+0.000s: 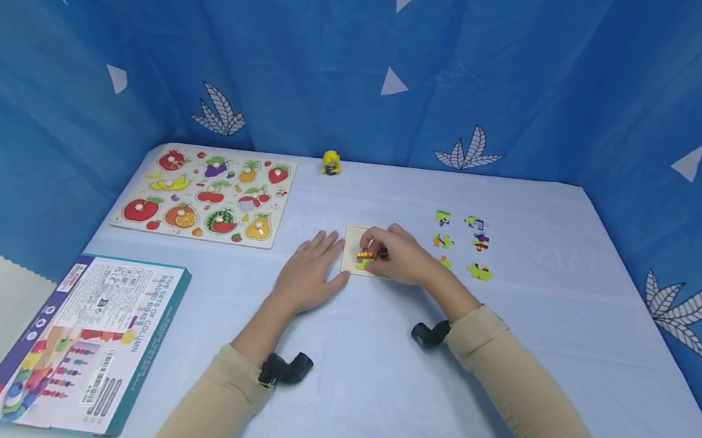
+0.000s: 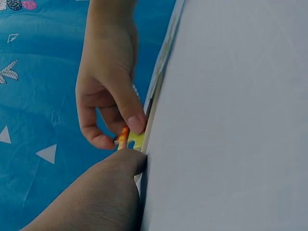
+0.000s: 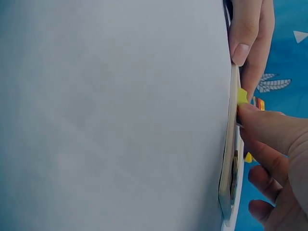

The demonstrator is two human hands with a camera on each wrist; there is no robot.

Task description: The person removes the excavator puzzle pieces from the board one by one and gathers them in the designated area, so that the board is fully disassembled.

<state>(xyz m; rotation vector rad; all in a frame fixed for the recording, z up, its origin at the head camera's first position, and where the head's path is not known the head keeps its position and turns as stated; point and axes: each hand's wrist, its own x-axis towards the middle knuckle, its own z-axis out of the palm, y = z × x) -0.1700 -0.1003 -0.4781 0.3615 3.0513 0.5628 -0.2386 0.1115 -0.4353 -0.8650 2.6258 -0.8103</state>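
Note:
A small square wooden puzzle board (image 1: pixel 355 234) lies on the table between the two hands. The left hand (image 1: pixel 308 271) rests flat at its left edge, fingers extended and thumb at the near corner. Over the board, the right hand (image 1: pixel 407 258) pinches a small jigsaw piece (image 3: pixel 242 96) with thumb and fingertips, seen yellow in the right wrist view. An orange-and-red striped piece (image 2: pixel 123 137) stands tilted by the fingers in the left wrist view. The right fingers hide part of the board.
Several loose jigsaw pieces (image 1: pixel 480 272) lie to the right of the board. A fruit peg puzzle (image 1: pixel 234 200) sits at the back left, a flat printed box (image 1: pixel 100 322) at the front left. One small yellow toy figure (image 1: pixel 331 162) stands at the back edge.

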